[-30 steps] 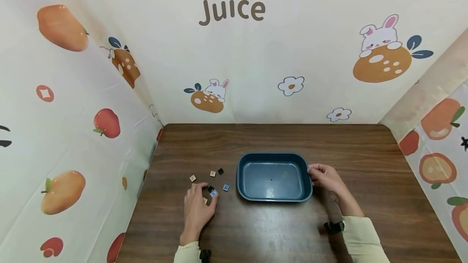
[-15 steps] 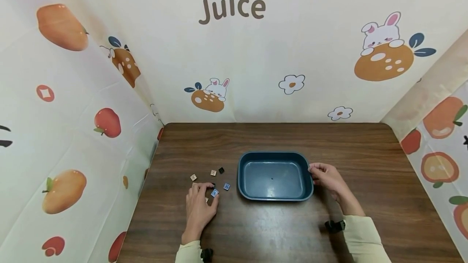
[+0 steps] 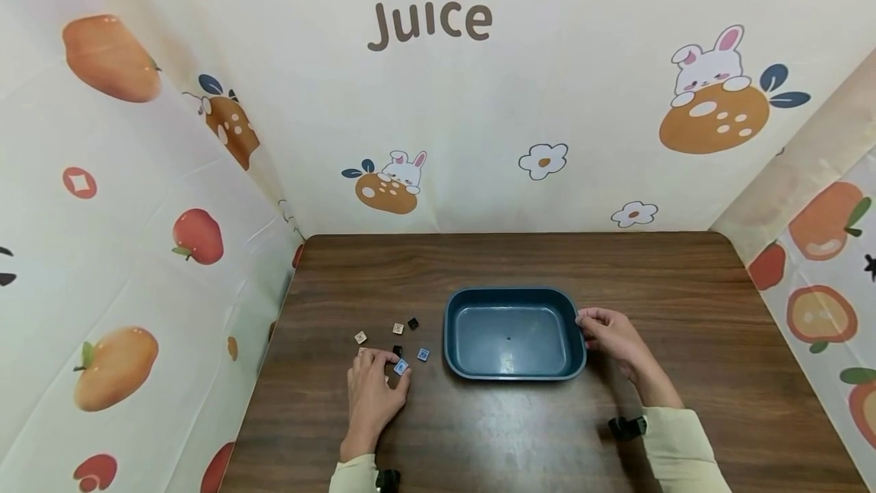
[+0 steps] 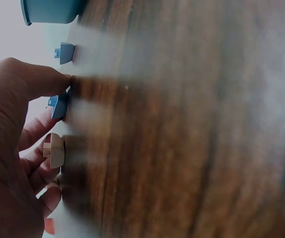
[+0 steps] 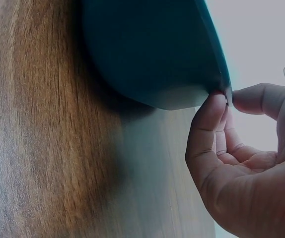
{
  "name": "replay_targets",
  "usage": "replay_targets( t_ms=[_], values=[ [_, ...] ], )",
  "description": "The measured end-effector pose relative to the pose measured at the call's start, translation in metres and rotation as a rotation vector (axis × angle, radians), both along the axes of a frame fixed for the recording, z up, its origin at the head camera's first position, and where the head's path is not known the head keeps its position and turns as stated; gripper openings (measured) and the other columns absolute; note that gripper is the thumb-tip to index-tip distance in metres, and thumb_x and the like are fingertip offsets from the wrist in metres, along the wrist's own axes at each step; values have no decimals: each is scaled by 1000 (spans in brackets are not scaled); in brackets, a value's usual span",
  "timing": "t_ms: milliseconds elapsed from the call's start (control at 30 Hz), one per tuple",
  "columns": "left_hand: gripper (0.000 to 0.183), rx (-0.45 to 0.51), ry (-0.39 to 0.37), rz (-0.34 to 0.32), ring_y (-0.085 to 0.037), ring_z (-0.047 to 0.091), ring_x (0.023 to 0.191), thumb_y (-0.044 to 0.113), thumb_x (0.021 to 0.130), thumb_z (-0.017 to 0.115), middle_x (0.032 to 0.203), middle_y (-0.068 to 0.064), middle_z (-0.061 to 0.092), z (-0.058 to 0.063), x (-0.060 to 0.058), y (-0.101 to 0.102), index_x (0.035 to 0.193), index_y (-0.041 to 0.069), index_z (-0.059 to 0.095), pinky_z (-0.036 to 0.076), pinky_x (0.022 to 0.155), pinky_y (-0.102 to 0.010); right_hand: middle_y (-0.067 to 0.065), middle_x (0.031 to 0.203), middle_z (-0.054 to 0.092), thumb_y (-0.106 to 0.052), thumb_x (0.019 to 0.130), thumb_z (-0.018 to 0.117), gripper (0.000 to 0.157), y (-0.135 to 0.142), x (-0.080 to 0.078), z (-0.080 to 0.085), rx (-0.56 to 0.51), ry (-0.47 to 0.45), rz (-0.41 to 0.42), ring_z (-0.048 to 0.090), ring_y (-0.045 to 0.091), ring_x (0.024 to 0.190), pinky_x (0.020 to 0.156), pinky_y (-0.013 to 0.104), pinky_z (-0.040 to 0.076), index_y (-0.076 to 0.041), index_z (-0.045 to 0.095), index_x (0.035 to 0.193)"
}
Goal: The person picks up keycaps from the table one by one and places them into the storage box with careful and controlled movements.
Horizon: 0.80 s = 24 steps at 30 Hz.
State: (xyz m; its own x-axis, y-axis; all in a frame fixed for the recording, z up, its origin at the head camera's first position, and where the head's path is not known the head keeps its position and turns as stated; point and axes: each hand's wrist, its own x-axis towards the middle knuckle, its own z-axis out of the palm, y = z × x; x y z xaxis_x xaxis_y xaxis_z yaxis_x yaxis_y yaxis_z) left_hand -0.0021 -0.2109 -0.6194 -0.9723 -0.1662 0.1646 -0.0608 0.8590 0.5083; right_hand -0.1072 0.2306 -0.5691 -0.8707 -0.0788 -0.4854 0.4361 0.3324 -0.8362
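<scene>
A streaky brown wood table (image 3: 506, 432) is filling the bottom middle. Left of centre, the left hand (image 3: 373, 398) is pinching a little blue block (image 3: 401, 366) between bent thumb and finger. The smooth blue tub (image 3: 506, 326) is sitting to its right, longest from left to right. The right hand (image 3: 612, 339) is pinching the tub's right edge, thumb and finger nearly meeting. Square pale blocks (image 3: 398, 329) and black blocks (image 3: 414, 323) are lying nearby.
</scene>
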Motion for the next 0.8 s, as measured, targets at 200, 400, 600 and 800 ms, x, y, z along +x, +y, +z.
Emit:
replay_targets(
  t_ms=[200,400,600,800],
  values=[
    [21,37,-24,1,-30,53,103,29,85,88,106,-4,60,1,-1,-2,95,19,72,39,95,-50,1,107,68,-23,109,56,43,-1,2,3,3,15,12,63,6,90,77,26,60,12,58,135],
    [18,72,-2,-5,-32,54,110,23,84,88,112,-6,62,0,0,-3,94,17,73,40,104,-54,5,112,70,-23,109,57,45,-2,3,5,4,42,24,64,4,91,80,23,60,13,57,136],
    [17,138,-15,-15,-32,55,116,18,85,88,111,-5,64,0,1,-4,95,14,75,38,115,-55,3,111,71,-23,109,56,45,-1,3,4,22,47,28,64,4,91,81,24,59,12,57,137],
    [18,161,3,-33,-31,55,113,16,84,88,109,-6,64,-3,1,-7,95,13,75,33,121,-53,-2,106,71,-22,109,56,45,-2,3,4,11,48,22,63,3,90,80,23,59,13,57,137]
  ],
)
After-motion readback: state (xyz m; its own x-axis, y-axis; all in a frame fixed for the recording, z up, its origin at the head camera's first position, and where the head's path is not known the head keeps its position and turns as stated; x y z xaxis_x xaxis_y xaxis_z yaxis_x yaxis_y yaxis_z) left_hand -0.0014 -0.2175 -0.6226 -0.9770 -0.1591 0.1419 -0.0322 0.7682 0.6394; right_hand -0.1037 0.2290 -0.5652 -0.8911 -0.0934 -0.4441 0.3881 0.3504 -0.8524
